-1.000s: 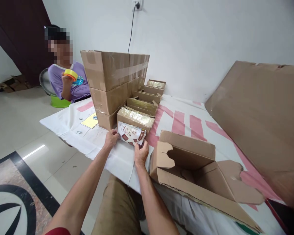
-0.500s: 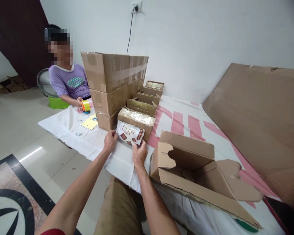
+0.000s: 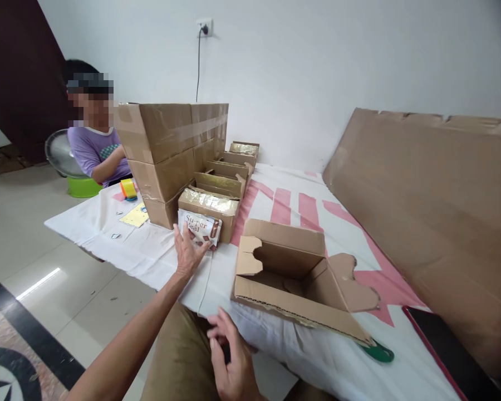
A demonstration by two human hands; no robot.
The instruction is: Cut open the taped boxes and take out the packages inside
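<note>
White and brown "Super Meal" pouches lean against the front of a carton with gold lining on top. My left hand lies against them with its fingers spread, covering part of the print. Drawn back over my lap, my right hand is empty, its fingers apart and slightly bent. To the right an open cardboard box rests on the table, flaps folded out and its inside showing.
Stacked taped cartons rise behind the pouches, with a row of small open boxes beside them. A person in purple sits at left near a tape roll. A large cardboard sheet and a dark tablet-like device are at right.
My right hand has let go of the pouches and moved back toward my lap. My left hand has opened flat against them. The other person's hand has left the tape roll. The view has shifted right.
</note>
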